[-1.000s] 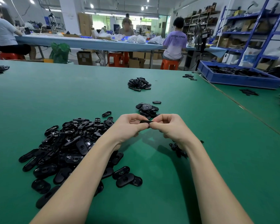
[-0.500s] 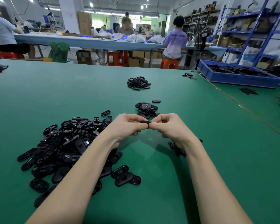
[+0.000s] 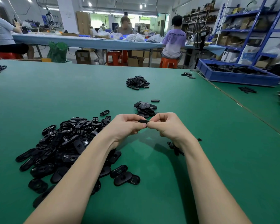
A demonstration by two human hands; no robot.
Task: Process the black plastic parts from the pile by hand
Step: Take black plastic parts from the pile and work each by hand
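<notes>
Work looks far from finished, judging by the piles. The big pile of black parts lies at the left, part of it under the left forearm, and it far outweighs the small heap just beyond the hands, probably the finished ones. One part is held above the table between the two hands. The left hand pinches one end with curled fingers, and the right hand pinches the other end the same way. A few dark scraps lie by the right wrist. Farther off sit another heap and a blue bin. Nothing blocks the reach to either pile.
</notes>
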